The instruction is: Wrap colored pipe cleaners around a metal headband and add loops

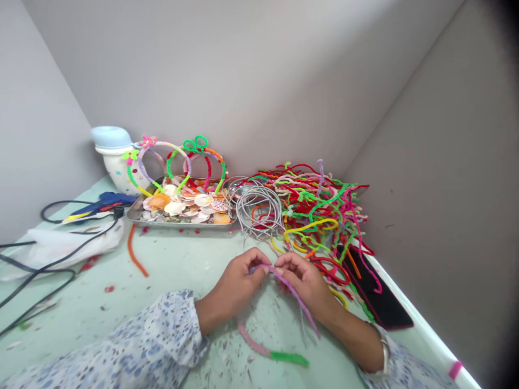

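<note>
A purple pipe cleaner (298, 296) runs between my two hands, its loose end hanging over my right hand's palm side. My left hand (243, 278) pinches it between thumb and fingers. Close by, my right hand (306, 281) pinches the same pipe cleaner with thumb and forefinger. Below my left hand curves a band covered in pink and green fuzzy pipe cleaner (287, 359); its upper part is hidden behind that hand. A thin grey wire end (303, 324) shows beneath the purple strand, and whether it joins the band is hidden.
Ahead stands a metal tray (182, 224) of shells with several wrapped headbands (168, 145). Beside it lie coiled grey wire (259, 208) and a heap of pipe cleaners (312, 200). At left are a white jar (121, 165), a blue glue gun (101, 204) and black cables (60, 267).
</note>
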### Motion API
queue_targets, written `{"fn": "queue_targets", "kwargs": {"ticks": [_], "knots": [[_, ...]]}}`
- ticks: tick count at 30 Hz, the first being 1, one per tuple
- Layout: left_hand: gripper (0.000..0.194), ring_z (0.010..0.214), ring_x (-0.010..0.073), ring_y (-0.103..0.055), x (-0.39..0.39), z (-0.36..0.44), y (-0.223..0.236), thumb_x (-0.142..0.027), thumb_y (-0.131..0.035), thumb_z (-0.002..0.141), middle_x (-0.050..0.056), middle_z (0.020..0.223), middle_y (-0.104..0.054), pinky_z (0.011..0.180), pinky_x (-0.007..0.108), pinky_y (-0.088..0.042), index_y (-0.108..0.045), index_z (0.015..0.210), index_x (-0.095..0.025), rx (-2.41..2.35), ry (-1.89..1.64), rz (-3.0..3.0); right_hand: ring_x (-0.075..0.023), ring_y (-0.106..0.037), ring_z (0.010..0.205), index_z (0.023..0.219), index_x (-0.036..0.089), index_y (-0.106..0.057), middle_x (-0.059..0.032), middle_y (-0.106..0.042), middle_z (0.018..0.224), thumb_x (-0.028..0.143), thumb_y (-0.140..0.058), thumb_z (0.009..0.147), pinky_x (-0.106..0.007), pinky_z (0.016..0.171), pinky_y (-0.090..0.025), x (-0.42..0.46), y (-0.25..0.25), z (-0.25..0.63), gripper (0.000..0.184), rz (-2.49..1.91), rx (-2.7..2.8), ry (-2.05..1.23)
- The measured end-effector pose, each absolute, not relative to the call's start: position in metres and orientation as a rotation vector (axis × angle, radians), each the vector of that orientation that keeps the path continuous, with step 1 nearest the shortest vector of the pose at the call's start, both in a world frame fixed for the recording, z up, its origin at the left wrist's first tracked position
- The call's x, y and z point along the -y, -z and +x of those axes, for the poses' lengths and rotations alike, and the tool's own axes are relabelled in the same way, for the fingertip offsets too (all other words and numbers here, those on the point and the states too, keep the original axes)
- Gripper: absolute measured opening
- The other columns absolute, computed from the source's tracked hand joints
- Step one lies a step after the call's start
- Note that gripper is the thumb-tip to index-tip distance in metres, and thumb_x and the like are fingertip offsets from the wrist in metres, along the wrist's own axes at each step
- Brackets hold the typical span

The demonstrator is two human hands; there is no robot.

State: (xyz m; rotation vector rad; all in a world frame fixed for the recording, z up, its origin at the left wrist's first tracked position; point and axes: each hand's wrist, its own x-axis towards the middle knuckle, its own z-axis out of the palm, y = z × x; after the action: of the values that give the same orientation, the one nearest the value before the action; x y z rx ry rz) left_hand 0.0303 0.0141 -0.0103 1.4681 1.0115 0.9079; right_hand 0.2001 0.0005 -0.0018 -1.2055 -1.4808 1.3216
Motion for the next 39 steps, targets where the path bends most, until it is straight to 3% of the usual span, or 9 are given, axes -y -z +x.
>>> {"fn": "queue_targets", "kwargs": {"ticks": [4, 10, 16, 31, 34, 39], "knots": [[0.008, 0.052, 0.0087, -0.043, -0.015, 0.031, 0.011, -0.019, -0.051, 0.082, -0.006, 0.064, -0.052, 0.052, 0.02, -0.035, -0.057, 0.088, -0.019, -1.019, -0.948, 1.425, -0.0106, -0.047, 0.052, 0.088, 0.018, -0.054, 0.0067, -0.049, 0.057, 0.032, -0.059, 0.081, -0.022, 0.051, -0.039, -0.001, 0.004, 0.202, 0.016, -1.242, 1.449, -1.287], [0.012, 0.073, 0.0128, -0.055, -0.012, 0.03, 0.011, -0.013, -0.051, 0.08, -0.001, 0.078, -0.062, 0.067, 0.022, -0.041, -0.06, 0.086, -0.019, -1.032, -0.988, 1.574, -0.01, -0.045, 0.049, 0.087, 0.019, -0.054, 0.0073, -0.048, 0.054, 0.032, -0.059, 0.081, -0.021, 0.047, -0.036, -0.002, 0.008, 0.202, 0.015, -1.288, 1.408, -1.288], [0.016, 0.076, 0.0137, -0.056, -0.01, 0.027, 0.008, -0.011, -0.049, 0.079, -0.001, 0.079, -0.062, 0.07, 0.023, -0.04, -0.062, 0.084, -0.019, -1.092, -1.0, 1.707, -0.0095, -0.043, 0.048, 0.086, 0.019, -0.055, 0.007, -0.046, 0.056, 0.03, -0.056, 0.08, -0.02, 0.046, -0.033, -0.002, 0.008, 0.202, 0.013, -1.332, 1.44, -1.253], [0.015, 0.068, 0.0128, -0.052, -0.006, 0.027, 0.004, -0.011, -0.049, 0.077, -0.001, 0.073, -0.059, 0.063, 0.023, -0.039, -0.06, 0.085, -0.018, -1.105, -0.954, 1.743, -0.0089, -0.039, 0.05, 0.083, 0.018, -0.055, 0.0079, -0.039, 0.056, 0.03, -0.056, 0.081, -0.021, 0.048, -0.03, 0.002, 0.003, 0.201, 0.012, -1.329, 1.513, -1.224], [0.011, 0.062, 0.0119, -0.051, -0.006, 0.026, 0.001, -0.017, -0.048, 0.081, -0.003, 0.067, -0.056, 0.058, 0.022, -0.037, -0.059, 0.082, -0.018, -1.068, -0.933, 1.652, -0.0089, -0.037, 0.051, 0.082, 0.018, -0.055, 0.0078, -0.039, 0.056, 0.029, -0.056, 0.081, -0.021, 0.048, -0.03, 0.003, 0.004, 0.202, 0.011, -1.311, 1.539, -1.192], [0.019, 0.05, 0.0102, -0.044, -0.01, 0.028, 0.002, -0.029, -0.048, 0.084, -0.005, 0.053, -0.047, 0.05, 0.021, -0.034, -0.053, 0.069, -0.017, -1.051, -0.925, 1.451, -0.0093, -0.037, 0.052, 0.081, 0.018, -0.055, 0.0071, -0.04, 0.057, 0.029, -0.056, 0.081, -0.021, 0.049, -0.03, 0.003, 0.004, 0.201, 0.011, -1.292, 1.574, -1.175]]}}
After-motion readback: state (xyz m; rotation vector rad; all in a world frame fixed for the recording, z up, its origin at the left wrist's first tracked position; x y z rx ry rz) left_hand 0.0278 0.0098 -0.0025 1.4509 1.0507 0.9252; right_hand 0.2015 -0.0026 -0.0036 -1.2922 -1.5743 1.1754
